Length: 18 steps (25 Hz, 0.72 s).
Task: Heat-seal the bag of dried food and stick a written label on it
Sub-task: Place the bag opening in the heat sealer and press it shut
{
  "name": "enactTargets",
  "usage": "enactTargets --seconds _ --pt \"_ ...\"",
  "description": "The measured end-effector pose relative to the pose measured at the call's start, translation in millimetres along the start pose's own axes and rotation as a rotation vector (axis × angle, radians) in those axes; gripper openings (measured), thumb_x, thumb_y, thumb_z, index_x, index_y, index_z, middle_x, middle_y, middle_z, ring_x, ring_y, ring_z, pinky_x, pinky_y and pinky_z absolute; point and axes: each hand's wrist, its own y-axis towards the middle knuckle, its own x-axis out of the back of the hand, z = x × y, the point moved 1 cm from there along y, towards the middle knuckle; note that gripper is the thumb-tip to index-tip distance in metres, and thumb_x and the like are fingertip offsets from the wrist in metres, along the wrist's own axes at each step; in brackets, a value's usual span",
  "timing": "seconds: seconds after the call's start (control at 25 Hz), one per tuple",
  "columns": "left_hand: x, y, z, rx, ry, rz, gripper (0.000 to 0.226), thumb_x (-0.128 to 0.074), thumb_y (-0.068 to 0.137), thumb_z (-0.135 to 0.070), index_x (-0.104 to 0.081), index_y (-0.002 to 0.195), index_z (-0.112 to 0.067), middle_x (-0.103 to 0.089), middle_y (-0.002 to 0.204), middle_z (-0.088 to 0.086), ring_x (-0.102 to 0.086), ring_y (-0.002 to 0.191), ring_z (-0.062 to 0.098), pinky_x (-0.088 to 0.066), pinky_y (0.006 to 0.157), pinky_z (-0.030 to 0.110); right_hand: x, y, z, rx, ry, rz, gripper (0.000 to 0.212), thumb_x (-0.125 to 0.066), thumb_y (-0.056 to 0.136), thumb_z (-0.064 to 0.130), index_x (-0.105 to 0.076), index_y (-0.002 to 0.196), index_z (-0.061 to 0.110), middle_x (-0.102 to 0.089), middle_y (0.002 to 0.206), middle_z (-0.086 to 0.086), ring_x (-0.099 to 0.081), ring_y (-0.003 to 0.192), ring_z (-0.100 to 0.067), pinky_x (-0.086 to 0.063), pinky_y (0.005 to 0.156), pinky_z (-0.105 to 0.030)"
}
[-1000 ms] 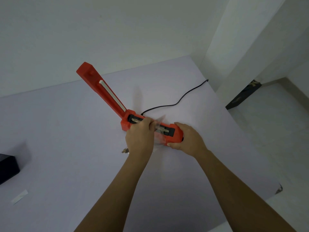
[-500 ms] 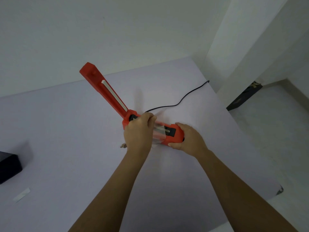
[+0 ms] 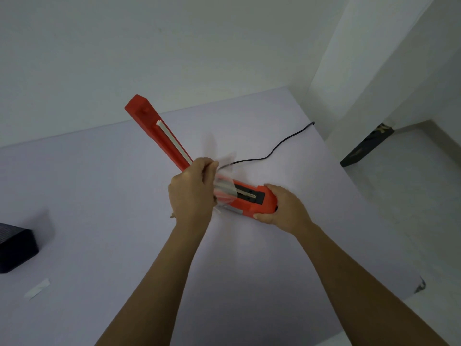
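The bag (image 3: 224, 193) was a blur, contents hidden, pinched by the left hand (image 3: 190, 193) over the sealer (image 3: 245, 207); the right hand (image 3: 284, 208) gripped its end.

The left hand (image 3: 190, 193) has slid a little toward the hinge of the sealer (image 3: 247, 208). The clear bag (image 3: 225, 192) it pinches now sticks up higher.

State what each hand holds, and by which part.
Left hand grips the bag by one end, exact spot blurred; right hand grips the sealer by the near end of its base.
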Motion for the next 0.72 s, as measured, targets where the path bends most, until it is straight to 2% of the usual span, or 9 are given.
enactTargets --seconds 0.24,0.28,0.36,0.4,0.48,0.56,0.6,0.72 --pt "15.2 4.5 -7.1 -0.013 -0.041 -0.053 0.021 -0.057 0.092 -0.025 -0.07 0.1 -0.009 -0.072 0.082 0.007 -0.067 0.06 0.024 -0.059 0.071 0.034 0.3 -0.1 -0.2 0.0 0.008 -0.005 0.089 -0.082 0.06 0.042 -0.039 0.136 0.022 -0.053 0.129 0.0 -0.052 0.114 -0.021 -0.047 0.097 -0.042" --pt "18.7 5.4 -9.2 -0.022 -0.041 -0.077 0.021 -0.058 0.091 -0.023 -0.07 0.1 -0.008 -0.073 0.083 0.006 -0.067 0.065 0.021 -0.056 0.074 0.026 0.1 0.0 0.1 0.001 0.011 -0.007 0.089 -0.082 0.06 0.042 -0.039 0.135 0.022 -0.053 0.128 0.0 -0.052 0.113 -0.021 -0.047 0.096 -0.042" --pt "24.9 9.7 -12.9 -0.004 -0.051 -0.112 0.021 -0.058 0.091 -0.022 -0.07 0.101 -0.008 -0.069 0.085 -0.002 -0.062 0.074 0.011 -0.04 0.075 0.006 0.2 0.8 0.3 -0.002 0.013 -0.012 0.088 -0.082 0.06 0.043 -0.04 0.135 0.023 -0.054 0.127 0.0 -0.053 0.112 -0.02 -0.048 0.096 -0.042" --pt "26.8 12.2 -13.5 0.027 -0.062 -0.105 0.021 -0.058 0.091 -0.023 -0.07 0.101 -0.009 -0.066 0.085 -0.006 -0.06 0.077 0.008 -0.033 0.074 0.0 0.7 0.7 0.1 -0.003 0.016 -0.011 0.088 -0.082 0.06 0.043 -0.04 0.134 0.023 -0.054 0.127 0.0 -0.053 0.111 -0.02 -0.048 0.095 -0.042" --pt "24.8 13.7 -5.1 0.096 -0.07 -0.052 0.02 -0.059 0.091 -0.025 -0.07 0.101 -0.012 -0.063 0.085 -0.01 -0.059 0.077 0.006 -0.029 0.07 -0.006 1.0 0.8 -0.4 0.001 0.021 -0.006 0.086 -0.081 0.06 0.044 -0.041 0.133 0.023 -0.055 0.124 0.001 -0.054 0.111 -0.02 -0.049 0.094 -0.042" --pt "17.8 9.6 10.6 0.183 -0.1 0.01 0.018 -0.059 0.09 -0.028 -0.071 0.097 -0.015 -0.066 0.085 -0.008 -0.06 0.075 0.007 -0.038 0.069 0.0 1.6 0.3 -0.5 0.005 -0.016 0.002 0.088 -0.078 0.061 0.048 -0.038 0.135 0.023 -0.053 0.127 0.001 -0.051 0.115 -0.021 -0.047 0.096 -0.043" --pt "13.6 5.8 19.1 0.233 -0.125 0.039 0.018 -0.06 0.089 -0.03 -0.07 0.094 -0.016 -0.068 0.085 -0.006 -0.062 0.074 0.009 -0.044 0.069 0.009 2.0 0.4 -1.4 0.008 -0.069 0.011 0.092 -0.076 0.063 0.052 -0.033 0.139 0.022 -0.05 0.132 0.0 -0.048 0.121 -0.022 -0.042 0.102 -0.043" --pt "-0.5 -10.4 45.4 0.385 -0.195 0.122 0.017 -0.06 0.088 -0.032 -0.068 0.085 -0.018 -0.07 0.081 -0.002 -0.067 0.077 0.019 -0.054 0.074 0.03 7.7 -0.2 -0.4 0.039 -0.286 0.052 0.111 -0.06 0.066 0.072 -0.012 0.147 0.014 -0.024 0.153 -0.005 -0.022 0.141 -0.023 -0.015 0.117 -0.045"
